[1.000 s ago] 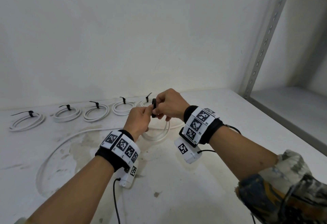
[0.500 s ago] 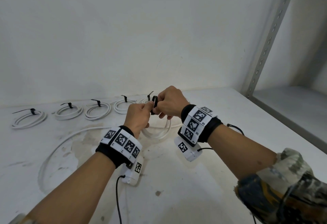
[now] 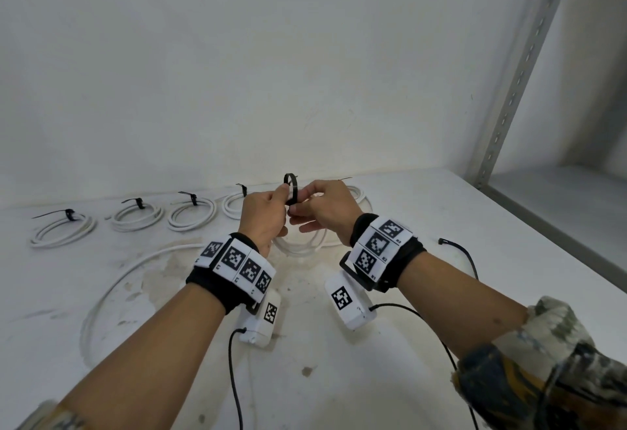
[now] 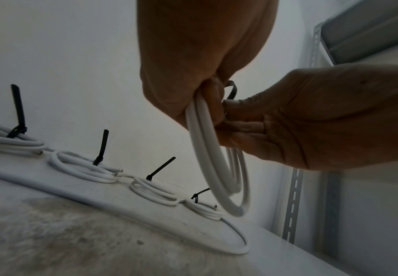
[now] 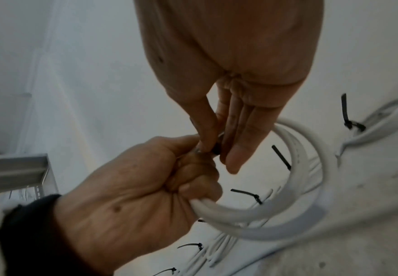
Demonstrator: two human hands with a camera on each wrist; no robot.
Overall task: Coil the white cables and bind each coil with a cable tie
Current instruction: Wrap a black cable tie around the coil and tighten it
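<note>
My left hand (image 3: 281,199) grips a small coil of white cable (image 3: 300,248) in a fist, and the coil hangs below it just above the table. A black cable tie (image 3: 291,188) loops over the top of the coil. My right hand (image 3: 299,208) pinches the tie between thumb and forefinger, its other fingers held straight. In the left wrist view the coil (image 4: 217,177) hangs from the left fist, with the tie (image 4: 231,91) above it. In the right wrist view the right fingers (image 5: 245,134) meet the left fist (image 5: 146,186) at the tie (image 5: 216,149).
Several bound coils with black ties lie in a row along the back wall (image 3: 62,229) (image 3: 137,217) (image 3: 191,214). A long loose white cable (image 3: 112,290) curves over the stained table (image 3: 339,378). A perforated metal shelf post (image 3: 509,90) stands at the right.
The tie's loop now stands higher above my hands. My right hand's lower fingers have uncurled from a fist. Both hands stay together over the same spot.
</note>
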